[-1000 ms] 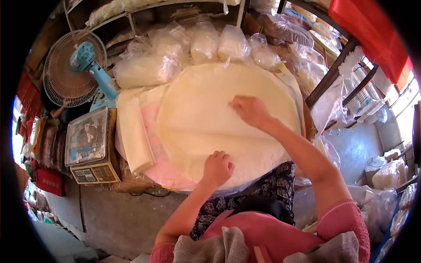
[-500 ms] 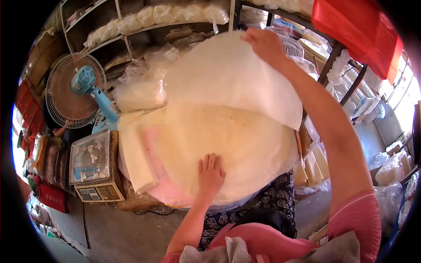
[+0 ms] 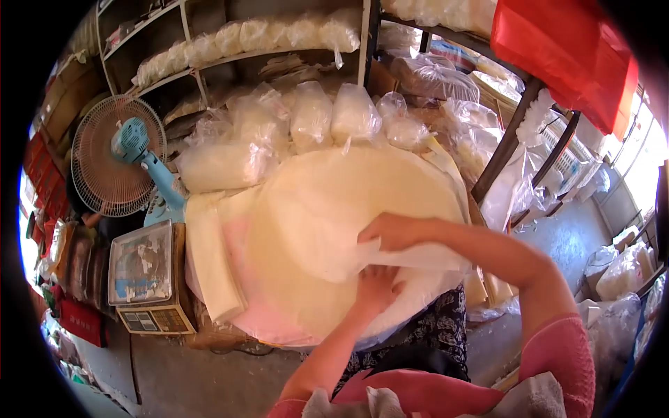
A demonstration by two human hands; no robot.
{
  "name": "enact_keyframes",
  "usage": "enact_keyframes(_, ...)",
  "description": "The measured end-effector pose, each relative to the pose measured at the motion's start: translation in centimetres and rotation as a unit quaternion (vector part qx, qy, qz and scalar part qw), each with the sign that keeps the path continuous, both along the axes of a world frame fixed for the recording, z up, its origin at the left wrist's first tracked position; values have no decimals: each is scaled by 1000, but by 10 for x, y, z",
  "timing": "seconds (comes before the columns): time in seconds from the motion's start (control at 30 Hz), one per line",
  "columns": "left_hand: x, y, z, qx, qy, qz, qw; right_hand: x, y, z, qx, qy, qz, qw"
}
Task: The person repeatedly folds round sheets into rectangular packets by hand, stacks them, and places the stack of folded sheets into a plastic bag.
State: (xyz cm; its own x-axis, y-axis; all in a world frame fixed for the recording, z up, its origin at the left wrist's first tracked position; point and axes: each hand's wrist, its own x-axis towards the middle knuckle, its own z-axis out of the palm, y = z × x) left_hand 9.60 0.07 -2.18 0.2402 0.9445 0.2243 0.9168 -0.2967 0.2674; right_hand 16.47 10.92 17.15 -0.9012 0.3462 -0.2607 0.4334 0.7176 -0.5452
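A stack of large, round, thin off-white sheets lies in front of me, its lower edge over my lap. My right hand is closed on the edge of the top sheet, which is folded over toward my body. Just below it my left hand rests on the stack, fingers stretched out and their tips close to the folded edge. Left of the stack lies a long folded bundle of similar sheets, beside a pink patch.
Several filled clear plastic bags stand behind the stack. At left are a blue fan and a scale on a carton. A red sheet hangs at upper right, beside a dark post. Shelves run along the back.
My right hand has come from the far edge back toward me, bringing the top sheet's edge down over the stack. My left hand has shifted right and slightly nearer to me.
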Motion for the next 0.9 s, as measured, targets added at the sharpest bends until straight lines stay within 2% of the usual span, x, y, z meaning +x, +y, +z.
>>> enact_keyframes(0.03, -1, 3, 5, -24, 8, -6, 1000, 7, 31, 3, 61, -21, -15, 998)
enact_keyframes(0.07, -2, 2, 12, -51, 15, -11, 999, 17, 79, 21, 193, -34, -66, 978)
enact_keyframes(0.13, -3, -3, 15, -80, 29, -14, 996, 40, 162, 90, 455, -23, -205, 866)
enact_keyframes(0.2, -1, -1, 16, -77, 33, -7, 996, 47, 162, 188, 574, 111, -320, 746)
enact_keyframes(0.23, 0, -1, 19, -84, 34, -6, 996, 50, 150, 229, 623, 173, -368, 668)
enact_keyframes(0.3, 0, -1, 24, -98, 34, -5, 995, 50, 134, 258, 711, 306, -228, 591)
enact_keyframes(0.37, 0, -2, 21, -70, 23, -6, 997, 41, 105, 251, 721, 284, -162, 612)
enact_keyframes(0.47, -3, 0, 3, -16, -3, -13, 1000, 29, 28, 209, 727, 252, -62, 636)
enact_keyframes(0.5, -6, 4, -6, 3, -15, -15, 1000, 29, 3, 189, 704, 207, -50, 677)
enact_keyframes(0.53, -11, 13, -14, -53, -131, -28, 990, 29, -18, 163, 678, 161, -37, 716)
enact_keyframes(0.57, -21, 26, -23, -108, -245, -41, 963, 33, -26, 129, 693, 185, 6, 697)
enact_keyframes(0.6, -31, 38, -35, -161, -355, -53, 919, 35, -50, 105, 661, 184, 20, 728)
enact_keyframes(0.63, -41, 48, -59, -165, -730, -40, 662, 38, -68, 80, 625, 183, 31, 758)
enact_keyframes(0.67, -53, 53, -75, -136, -954, -20, 268, 42, -83, 54, 610, 178, 41, 771)
enact_keyframes(0.7, -73, 46, -69, -114, -955, -43, 272, 49, -97, 32, 585, 162, 40, 794)
enact_keyframes(0.8, -141, -1, -9, -48, -952, -106, 283, 74, -127, -27, 484, 126, 26, 866)
enact_keyframes(0.9, -153, -22, 47, -69, -911, 103, 394, 97, -149, -70, 393, 94, -29, 914)
